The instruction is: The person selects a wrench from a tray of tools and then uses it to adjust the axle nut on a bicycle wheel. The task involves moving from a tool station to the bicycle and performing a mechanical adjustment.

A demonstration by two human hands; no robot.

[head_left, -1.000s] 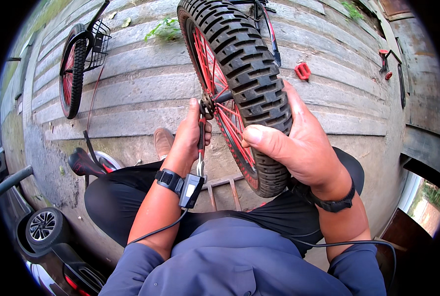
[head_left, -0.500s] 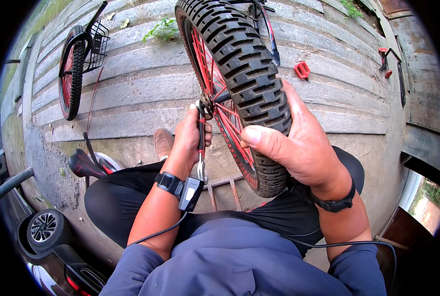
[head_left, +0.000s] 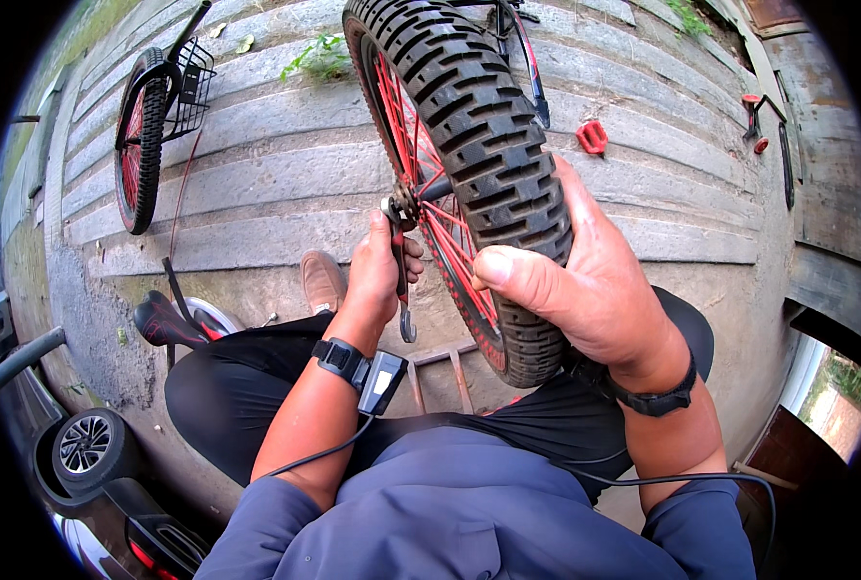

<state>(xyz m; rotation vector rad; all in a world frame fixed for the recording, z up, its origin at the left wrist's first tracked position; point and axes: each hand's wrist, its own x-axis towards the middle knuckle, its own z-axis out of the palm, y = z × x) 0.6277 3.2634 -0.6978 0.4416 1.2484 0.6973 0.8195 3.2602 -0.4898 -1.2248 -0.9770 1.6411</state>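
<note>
A bicycle wheel with a chunky black tyre (head_left: 479,135) and red spokes stands tilted in front of me. My right hand (head_left: 595,285) clasps the tyre on its near right side, thumb across the tread. At the wheel's left side, my left hand (head_left: 374,266) is closed round the red and black handle of a wrench (head_left: 403,280). The wrench's upper end meets the axle beside the hub sprocket (head_left: 406,205); fingers partly hide how it sits there. Its silver hooked lower end hangs free below my fist.
A second wheel (head_left: 141,145) with fork and basket (head_left: 191,87) lies far left, a saddle (head_left: 165,319) nearer. Right of the tyre is a red pedal (head_left: 592,137); a crank with pedal (head_left: 754,121) lies far right. Frame parts (head_left: 522,48) show behind the tyre. A parked car (head_left: 112,483) stands lower left.
My left hand has turned the wrench a little, so its lower end swings right, away from my wrist. The right hand and the wheel have barely moved.
</note>
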